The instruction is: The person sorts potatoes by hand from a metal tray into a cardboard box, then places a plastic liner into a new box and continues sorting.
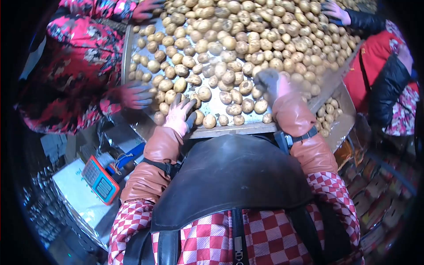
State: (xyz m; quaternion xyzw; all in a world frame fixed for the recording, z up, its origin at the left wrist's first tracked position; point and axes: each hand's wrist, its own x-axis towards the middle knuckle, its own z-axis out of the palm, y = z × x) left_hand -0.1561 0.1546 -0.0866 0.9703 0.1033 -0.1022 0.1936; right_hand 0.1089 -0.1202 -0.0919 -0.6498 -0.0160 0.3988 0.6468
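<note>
My left hand [180, 112], in a pink glove with dark grey fingertips, rests at the front of a metal-floored sorting table [207, 129]. Its fingers are spread beside a few potatoes [204, 93], and nothing is clearly gripped. Over the potatoes on the right side is my right hand [274, 85], in a similar glove. Motion smears its fingers, so whether they hold a potato cannot be made out. Small, round, yellow-brown potatoes lie loosely around both hands, some with dark patches of soil. Brown sleeve covers [293, 115] wrap both my forearms.
Potatoes are heaped thickly toward the far right. Co-workers' gloved hands [137, 95] reach in at the left edge and another person's glove [335, 12] at the far right. A cardboard box [349, 104] with potatoes stands right. An orange-framed scale [100, 180] sits lower left.
</note>
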